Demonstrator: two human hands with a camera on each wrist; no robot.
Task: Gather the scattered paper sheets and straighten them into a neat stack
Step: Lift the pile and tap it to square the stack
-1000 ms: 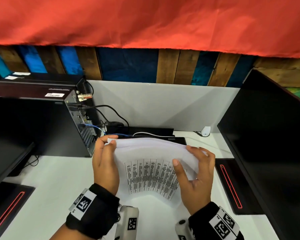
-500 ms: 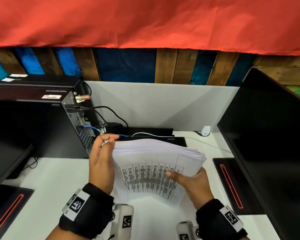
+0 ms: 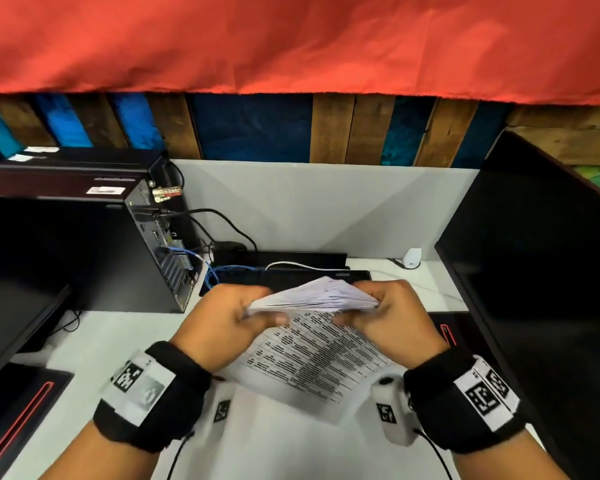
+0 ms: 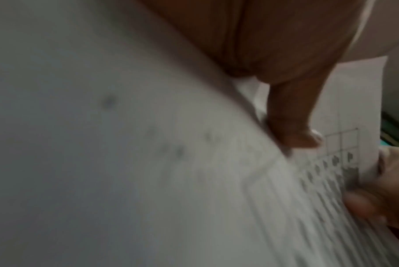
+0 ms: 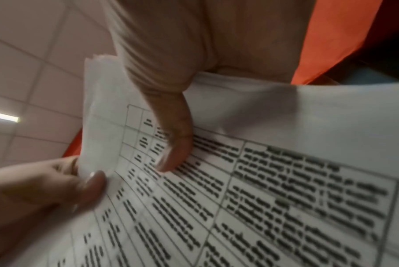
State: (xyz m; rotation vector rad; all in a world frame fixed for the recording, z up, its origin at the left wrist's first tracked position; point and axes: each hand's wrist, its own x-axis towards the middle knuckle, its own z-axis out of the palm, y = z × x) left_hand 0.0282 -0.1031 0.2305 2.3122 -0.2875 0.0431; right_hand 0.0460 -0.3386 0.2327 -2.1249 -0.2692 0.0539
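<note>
A thick stack of white paper sheets (image 3: 312,348) with a printed table on its near face is held up off the white desk (image 3: 94,344), tilted toward me, its top edges fanned unevenly. My left hand (image 3: 236,315) grips the stack's upper left corner, thumb on the printed face. My right hand (image 3: 378,315) grips the upper right corner the same way. In the right wrist view my right thumb (image 5: 173,144) presses on the printed sheet (image 5: 274,198), with my left hand (image 5: 45,195) pinching the far corner. The left wrist view shows the blurred paper (image 4: 148,162) and my left thumb (image 4: 292,126).
A black computer tower (image 3: 94,244) with cables stands at the back left. A black monitor (image 3: 541,271) fills the right side, another dark screen the left edge. A black keyboard (image 3: 284,275) lies behind the stack. A grey partition closes the desk's back.
The stack has tipped from lying bowed and nearly flat to tilted up. Both hands have moved to its upper corners and curled round them; the right hand rose from the lower right.
</note>
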